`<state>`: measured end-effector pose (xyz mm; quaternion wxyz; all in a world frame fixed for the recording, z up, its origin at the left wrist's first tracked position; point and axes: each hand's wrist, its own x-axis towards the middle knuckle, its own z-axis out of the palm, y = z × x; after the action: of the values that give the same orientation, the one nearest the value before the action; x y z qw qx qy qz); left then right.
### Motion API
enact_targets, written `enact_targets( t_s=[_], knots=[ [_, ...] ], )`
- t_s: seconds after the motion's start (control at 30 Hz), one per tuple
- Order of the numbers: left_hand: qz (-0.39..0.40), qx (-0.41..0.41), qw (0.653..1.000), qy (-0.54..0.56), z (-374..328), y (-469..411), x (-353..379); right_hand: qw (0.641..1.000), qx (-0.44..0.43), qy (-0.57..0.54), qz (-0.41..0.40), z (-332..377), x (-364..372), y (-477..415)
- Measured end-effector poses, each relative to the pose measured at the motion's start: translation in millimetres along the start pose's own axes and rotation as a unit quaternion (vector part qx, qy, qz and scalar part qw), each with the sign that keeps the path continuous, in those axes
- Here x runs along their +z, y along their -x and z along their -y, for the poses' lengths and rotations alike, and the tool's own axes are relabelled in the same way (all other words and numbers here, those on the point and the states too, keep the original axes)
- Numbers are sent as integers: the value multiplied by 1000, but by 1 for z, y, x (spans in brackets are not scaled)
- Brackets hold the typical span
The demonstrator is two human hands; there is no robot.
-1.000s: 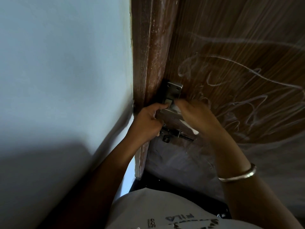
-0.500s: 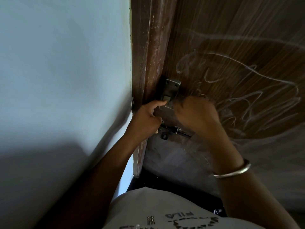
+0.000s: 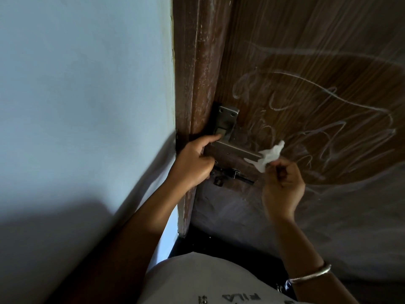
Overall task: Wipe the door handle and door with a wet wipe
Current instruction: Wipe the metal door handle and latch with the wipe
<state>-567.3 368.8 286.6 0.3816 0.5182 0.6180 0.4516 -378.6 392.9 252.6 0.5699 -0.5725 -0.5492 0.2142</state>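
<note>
A metal lever door handle (image 3: 235, 149) on its plate (image 3: 228, 119) is fixed to a brown wooden door (image 3: 317, 62) covered in white chalk scribbles. My left hand (image 3: 195, 161) grips the handle near its pivot, index finger stretched onto the plate. My right hand (image 3: 282, 183) pinches a crumpled white wet wipe (image 3: 268, 156) that touches the free tip of the lever. A silver bangle circles my right wrist.
A dark sliding bolt latch (image 3: 230, 174) sits just below the handle. The reddish door frame (image 3: 197, 73) runs up the left of the door, beside a pale blue wall (image 3: 87, 95). My light shirt fills the bottom.
My right hand has slid from over the handle out to the right and down, baring the lever and the wipe at its tip. My left hand has stayed on the handle.
</note>
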Motion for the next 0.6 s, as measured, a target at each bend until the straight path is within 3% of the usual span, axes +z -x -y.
enact_targets(
  t_s=[0.1, 0.17, 0.27, 0.33, 0.47, 0.6],
  knots=[
    [9, 3, 1000, -9, 1, 1, 0, 1000, 7, -20, 5, -16, 13, 21],
    [11, 2, 1000, -22, 2, 1, 0, 996, -74, 17, 55, -20, 25, 37],
    [16, -2, 999, -49, 5, 1, 1, 957, -214, 95, 170, -23, 47, 44],
    [20, 3, 997, -70, 7, 2, 2, 939, -247, 122, 204, -18, 62, 38],
    [18, 24, 994, -105, 8, 3, 2, 910, -303, 208, 191, -14, 88, 22],
    [18, 22, 993, -117, 7, 4, 0, 892, -277, 307, 185, -16, 90, 26]
  ],
)
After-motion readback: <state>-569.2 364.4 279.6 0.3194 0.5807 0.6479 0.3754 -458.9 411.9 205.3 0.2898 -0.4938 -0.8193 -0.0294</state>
